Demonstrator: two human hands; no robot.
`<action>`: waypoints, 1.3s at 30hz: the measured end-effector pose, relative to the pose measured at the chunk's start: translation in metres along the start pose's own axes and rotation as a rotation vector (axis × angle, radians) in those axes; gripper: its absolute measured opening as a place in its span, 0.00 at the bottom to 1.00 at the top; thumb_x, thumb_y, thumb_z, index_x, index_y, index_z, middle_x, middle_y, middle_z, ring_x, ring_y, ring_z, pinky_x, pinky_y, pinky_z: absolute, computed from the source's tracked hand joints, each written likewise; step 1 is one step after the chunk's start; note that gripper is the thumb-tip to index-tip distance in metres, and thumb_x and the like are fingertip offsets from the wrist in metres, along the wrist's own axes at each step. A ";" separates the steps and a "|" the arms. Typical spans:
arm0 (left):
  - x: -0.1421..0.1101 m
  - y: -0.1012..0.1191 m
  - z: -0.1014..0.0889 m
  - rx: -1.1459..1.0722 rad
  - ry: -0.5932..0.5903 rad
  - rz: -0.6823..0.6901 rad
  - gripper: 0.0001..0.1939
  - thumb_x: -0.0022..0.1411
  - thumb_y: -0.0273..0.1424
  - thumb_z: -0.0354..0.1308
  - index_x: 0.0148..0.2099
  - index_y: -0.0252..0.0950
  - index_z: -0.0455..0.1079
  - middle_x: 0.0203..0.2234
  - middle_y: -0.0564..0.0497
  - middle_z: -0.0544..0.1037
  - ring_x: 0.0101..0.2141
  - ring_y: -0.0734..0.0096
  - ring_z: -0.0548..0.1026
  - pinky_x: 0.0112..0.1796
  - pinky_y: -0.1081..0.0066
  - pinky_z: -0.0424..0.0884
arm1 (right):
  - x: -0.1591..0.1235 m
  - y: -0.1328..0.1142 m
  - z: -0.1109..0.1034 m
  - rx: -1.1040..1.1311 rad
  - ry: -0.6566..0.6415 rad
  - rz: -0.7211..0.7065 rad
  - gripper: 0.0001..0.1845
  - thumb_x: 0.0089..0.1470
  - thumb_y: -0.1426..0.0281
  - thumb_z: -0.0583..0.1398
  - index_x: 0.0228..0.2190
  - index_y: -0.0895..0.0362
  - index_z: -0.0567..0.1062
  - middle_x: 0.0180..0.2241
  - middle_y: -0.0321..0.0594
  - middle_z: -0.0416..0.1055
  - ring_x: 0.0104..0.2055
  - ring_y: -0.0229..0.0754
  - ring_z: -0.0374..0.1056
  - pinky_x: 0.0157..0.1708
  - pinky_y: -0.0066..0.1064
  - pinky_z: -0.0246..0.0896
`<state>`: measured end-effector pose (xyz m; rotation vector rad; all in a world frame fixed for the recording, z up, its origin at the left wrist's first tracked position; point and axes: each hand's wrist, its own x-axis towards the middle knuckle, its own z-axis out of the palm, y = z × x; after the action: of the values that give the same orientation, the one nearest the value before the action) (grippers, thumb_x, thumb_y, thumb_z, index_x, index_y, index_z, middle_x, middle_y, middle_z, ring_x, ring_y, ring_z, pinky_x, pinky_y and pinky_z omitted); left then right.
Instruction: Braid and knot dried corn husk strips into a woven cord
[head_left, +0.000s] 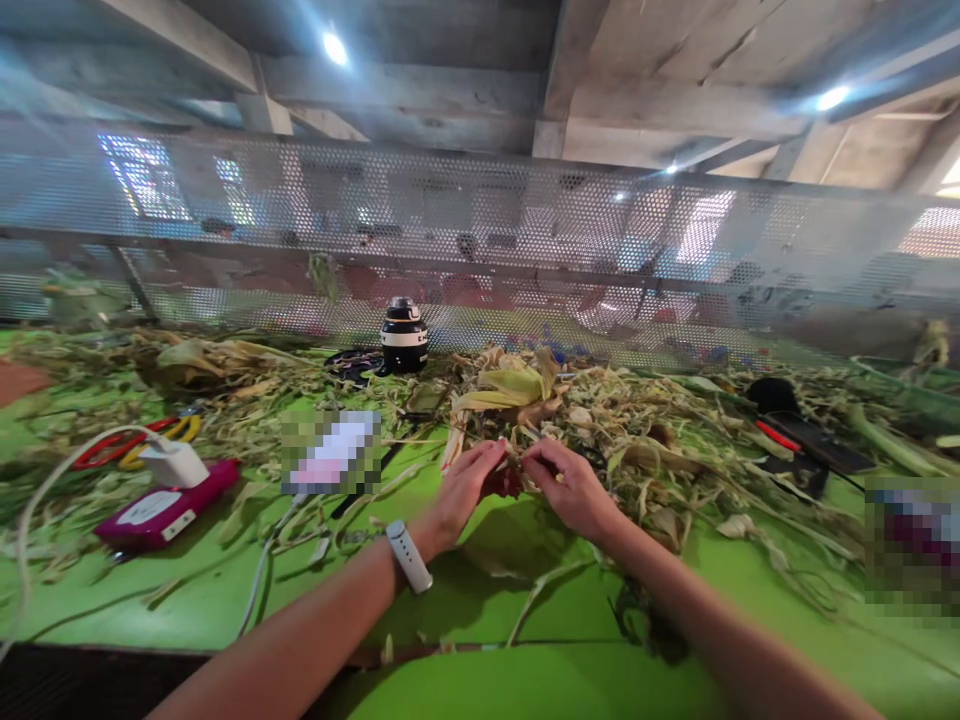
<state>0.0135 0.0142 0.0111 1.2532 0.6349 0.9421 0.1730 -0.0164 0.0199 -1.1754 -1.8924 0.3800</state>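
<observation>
My left hand (465, 488) and my right hand (566, 483) meet in the middle of the green table (480, 590). Both pinch a small dark red piece (510, 482) held between their fingertips. What the piece is I cannot make out. Just behind the hands lies a heap of dry corn husks and leaves (592, 420). A white band (409, 556) sits on my left wrist.
A pink power bank (166, 508) with a white plug and cable lies at the left, near red and yellow scissors (135, 445). A black and white jar (403, 336) stands by the perforated metal screen (480, 240). Dark tools (806, 440) lie at the right among husks.
</observation>
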 end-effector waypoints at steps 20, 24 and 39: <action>0.008 -0.002 -0.007 0.232 -0.031 0.043 0.15 0.53 0.42 0.58 0.30 0.35 0.66 0.19 0.55 0.69 0.22 0.75 0.66 0.28 0.71 0.62 | 0.001 0.006 -0.002 -0.134 -0.014 0.115 0.09 0.56 0.65 0.53 0.27 0.56 0.66 0.22 0.34 0.65 0.24 0.36 0.59 0.25 0.26 0.53; 0.009 0.002 -0.010 0.140 0.016 -0.005 0.15 0.51 0.42 0.60 0.29 0.34 0.65 0.19 0.55 0.69 0.22 0.76 0.65 0.28 0.72 0.61 | -0.002 0.001 -0.011 -0.342 -0.056 -0.068 0.07 0.53 0.69 0.54 0.35 0.56 0.67 0.27 0.37 0.69 0.25 0.37 0.62 0.27 0.28 0.55; 0.006 0.005 -0.013 0.348 -0.157 0.061 0.16 0.54 0.43 0.57 0.29 0.34 0.65 0.19 0.55 0.69 0.22 0.76 0.65 0.27 0.73 0.61 | -0.004 0.006 -0.007 -0.509 0.032 -0.507 0.11 0.59 0.72 0.53 0.36 0.52 0.76 0.32 0.41 0.72 0.34 0.41 0.65 0.34 0.32 0.60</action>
<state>0.0046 0.0265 0.0134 1.6470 0.6573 0.7944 0.1828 -0.0180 0.0178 -0.9432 -2.2388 -0.4175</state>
